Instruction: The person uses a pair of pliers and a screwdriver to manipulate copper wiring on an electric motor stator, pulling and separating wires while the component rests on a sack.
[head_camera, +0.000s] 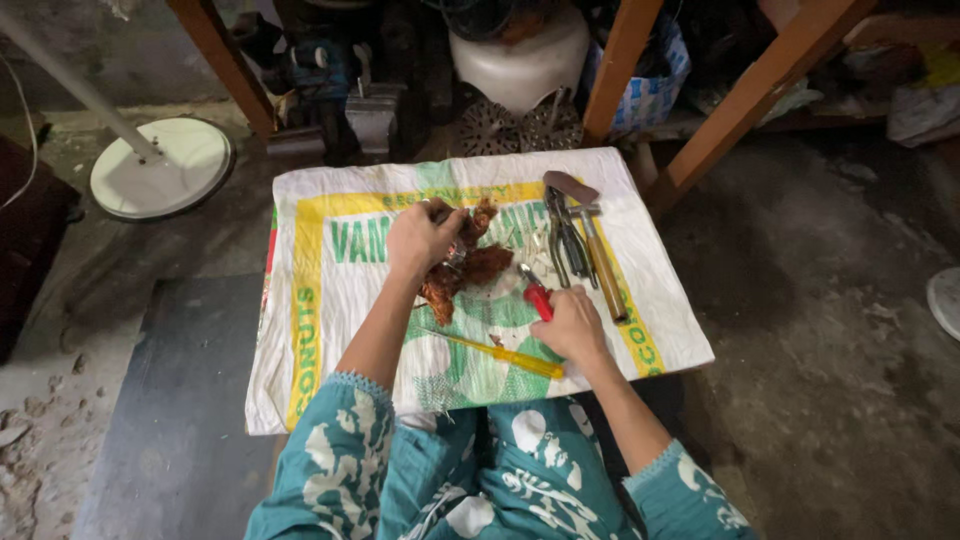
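A rusty brown metal part (470, 268) lies in the middle of a white woven sack (320, 330) with yellow and green print, spread on the floor. My left hand (420, 238) grips the top of that rusty part. My right hand (570, 325) holds a red-handled tool (537, 297) whose tip points toward the part. A yellow-handled screwdriver (505, 355) lies on the sack just below both hands.
Pliers (565, 238) and a wooden-handled hammer (600, 255) lie on the sack's right side. A white fan base (160, 165) stands at the left. Wooden legs (225, 60) and cluttered items sit behind the sack. A dark mat (180, 400) lies on the concrete floor.
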